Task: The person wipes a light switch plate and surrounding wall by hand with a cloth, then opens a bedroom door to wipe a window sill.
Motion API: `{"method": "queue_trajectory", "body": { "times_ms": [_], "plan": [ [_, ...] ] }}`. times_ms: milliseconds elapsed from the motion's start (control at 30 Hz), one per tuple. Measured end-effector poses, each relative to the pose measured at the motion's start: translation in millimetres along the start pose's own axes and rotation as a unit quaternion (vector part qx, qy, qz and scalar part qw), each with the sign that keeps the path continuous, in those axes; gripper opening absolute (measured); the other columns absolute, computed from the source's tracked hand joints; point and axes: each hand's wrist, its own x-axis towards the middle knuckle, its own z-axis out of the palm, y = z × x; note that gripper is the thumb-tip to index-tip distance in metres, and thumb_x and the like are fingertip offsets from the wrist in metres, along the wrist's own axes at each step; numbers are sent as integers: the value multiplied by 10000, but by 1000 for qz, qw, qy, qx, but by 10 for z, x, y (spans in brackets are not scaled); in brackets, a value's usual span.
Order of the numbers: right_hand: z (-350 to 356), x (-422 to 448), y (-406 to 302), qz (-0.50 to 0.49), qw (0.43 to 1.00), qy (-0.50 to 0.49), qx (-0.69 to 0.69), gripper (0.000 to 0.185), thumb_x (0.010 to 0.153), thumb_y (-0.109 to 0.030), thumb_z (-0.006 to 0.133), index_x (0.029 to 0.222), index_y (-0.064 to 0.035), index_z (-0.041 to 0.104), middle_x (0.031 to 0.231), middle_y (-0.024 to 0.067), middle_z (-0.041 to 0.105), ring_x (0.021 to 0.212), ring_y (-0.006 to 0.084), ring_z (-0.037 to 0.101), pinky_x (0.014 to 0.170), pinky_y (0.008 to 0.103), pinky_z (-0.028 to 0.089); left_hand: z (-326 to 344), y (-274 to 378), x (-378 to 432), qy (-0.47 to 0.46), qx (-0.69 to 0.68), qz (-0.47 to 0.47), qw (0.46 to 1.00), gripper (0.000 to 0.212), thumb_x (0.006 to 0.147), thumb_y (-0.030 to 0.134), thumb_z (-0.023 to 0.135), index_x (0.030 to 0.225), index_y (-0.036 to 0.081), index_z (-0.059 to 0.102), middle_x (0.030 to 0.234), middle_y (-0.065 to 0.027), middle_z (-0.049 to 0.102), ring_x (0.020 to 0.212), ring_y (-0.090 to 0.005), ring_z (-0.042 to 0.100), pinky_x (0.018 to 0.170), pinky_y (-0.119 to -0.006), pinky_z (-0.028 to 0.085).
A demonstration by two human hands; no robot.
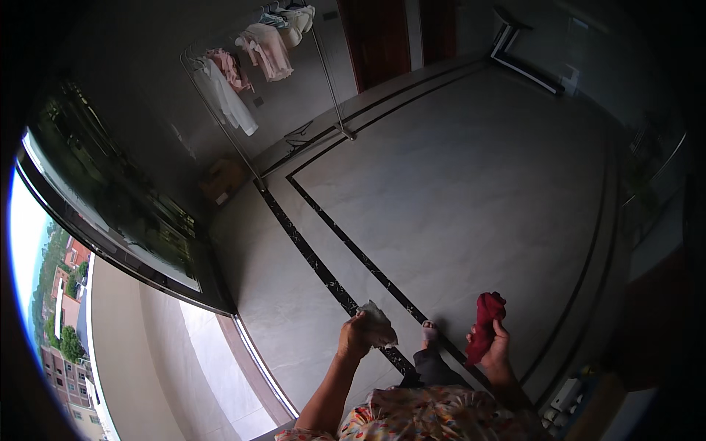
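My left hand point(353, 336) grips a crumpled grey cloth point(378, 325), held out over the black floor stripe. A bunched dark red cloth point(485, 325) is in my right hand point(496, 344), its thumb pressed across the fabric. Both cloths are off the floor, in front of my body. Below and between the hands, one foot in a sandal point(429, 331) stands on the grey tiled floor point(441, 209).
A metal clothes rack point(325, 71) carries a white garment point(229, 99) and several pink ones. Beneath it lie black hangers point(298, 138) and a cardboard box point(222, 181). A glass door point(121, 182) borders the balcony point(193, 358). A treadmill point(524, 66) stands far right.
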Motion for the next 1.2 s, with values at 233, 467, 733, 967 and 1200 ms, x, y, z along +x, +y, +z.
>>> {"method": "queue_trajectory", "body": {
  "times_ms": [233,467,733,967,1200],
  "plan": [
    [385,1288,-696,-26,996,-82,-4,460,829,-353,528,1190,-79,447,927,75,568,824,221,537,714,370,439,-70,194,1042,-39,-347,-51,936,425,765,306,492,987,-56,486,1005,-271,551,954,-424,540,879,-469,417],
    [779,2437,-1023,-4,994,-107,-8,475,801,-314,537,1199,-71,444,1017,106,558,847,234,543,736,368,448,-131,593,2050,16,-305,4,952,470,811,321,437,1028,-96,457,1030,-303,537,950,-426,547,868,-469,434],
    [1206,3795,-1238,-31,997,-74,-12,382,794,-312,524,1070,-48,494,975,97,547,826,234,536,663,356,459,-345,1403,3687,131,-277,-70,949,392,840,276,375,1055,-32,485,1033,-223,557,991,-381,533,897,-466,411],
    [1573,4895,-1588,-95,994,-28,-51,356,705,-172,526,1015,3,520,937,119,569,860,266,565,701,370,489,-382,1963,5456,85,-227,-40,969,342,876,230,419,1016,-71,500,971,-189,565,865,-306,586,787,-385,479],
    [1935,5941,-1873,-132,988,-4,-85,382,694,-163,545,995,71,531,917,153,589,854,290,589,794,406,490,372,2448,6793,-1,212,188,959,286,870,215,453,992,-32,532,820,-129,593,613,-171,578,537,-270,472]
  ]
}}
